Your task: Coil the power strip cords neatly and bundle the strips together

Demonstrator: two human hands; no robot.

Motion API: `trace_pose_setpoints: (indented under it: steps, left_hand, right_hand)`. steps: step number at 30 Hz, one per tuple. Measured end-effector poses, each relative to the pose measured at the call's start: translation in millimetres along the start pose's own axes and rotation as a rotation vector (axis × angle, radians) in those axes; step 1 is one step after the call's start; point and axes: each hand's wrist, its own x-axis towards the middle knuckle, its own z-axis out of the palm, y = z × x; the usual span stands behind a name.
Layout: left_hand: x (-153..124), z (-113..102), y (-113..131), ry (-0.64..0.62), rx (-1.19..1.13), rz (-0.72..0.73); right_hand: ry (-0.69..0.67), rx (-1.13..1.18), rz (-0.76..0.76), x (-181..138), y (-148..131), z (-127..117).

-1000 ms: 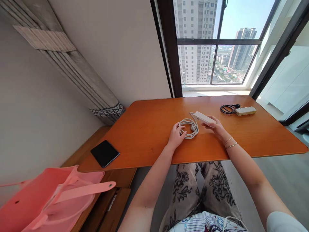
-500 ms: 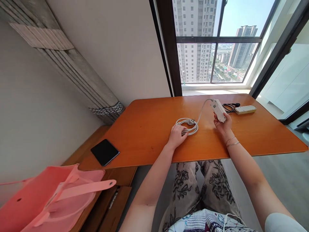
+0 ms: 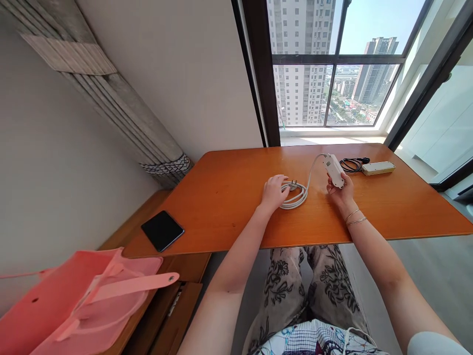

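Pink tote bag (image 3: 84,301) fills the lower left of the frame, soft-sided with a flat strap lying across it, and just beyond it a dark phone (image 3: 162,230) lies face up on a low wooden side cabinet (image 3: 177,268) beneath the table's left corner. Patterned trousers show at the bottom centre, under the near edge of the orange-brown table (image 3: 229,207).

Past that edge, in the middle of the frame, the left hand (image 3: 274,191) lies palm down with fingers curled over the near-left side of a coiled white cable (image 3: 295,195), pressing it to the tabletop. The right hand (image 3: 342,190) (two thin bangles at the wrist) is closed around the lower end of a white power strip (image 3: 333,170), held tilted up off the table, the cable running from its top end in a loose arc down to the coil.

The strip looks like a light, rigid plastic bar, smooth and perhaps a little slippery, best gripped across its narrow body. The cable seems springy and likely to uncoil if released, so holding the bundled loops together suits it, and the plug (image 3: 293,186) resting in the coil gives a firm point to grasp.

Farther right, near the window, a second beige power strip (image 3: 378,168) lies flat beside its coiled black cord (image 3: 353,164).

No brand, label or writing can be read anywhere; dark marks on the held strip are too small to tell
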Motion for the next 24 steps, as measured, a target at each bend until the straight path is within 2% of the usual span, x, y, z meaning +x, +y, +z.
trace_pose_setpoints:
  steps: [6,12,16,21,24]
  left_hand:
    - [12.6,15.9,-0.1,-0.186,0.026,-0.095]
    - [4.7,7.1,-17.9,-0.177,0.026,-0.091]
    - [-0.7,-2.0,-34.6,-0.249,-0.067,-0.063]
    - [-2.8,2.7,-43.6,-0.332,-0.268,-0.114]
    - [-2.0,5.4,-44.0,-0.283,-0.304,-0.118]
  right_hand:
    - [0.069,-0.083,-0.002,-1.9,-0.9,4.1]
    - [0.074,-0.13,0.055,-2.2,4.5,4.8]
    - [0.068,-0.127,0.101,-5.9,6.7,7.7]
    - [0.037,-0.083,0.172,-10.8,5.5,11.8]
    - [0.026,-0.052,0.188,-11.1,4.6,11.9]
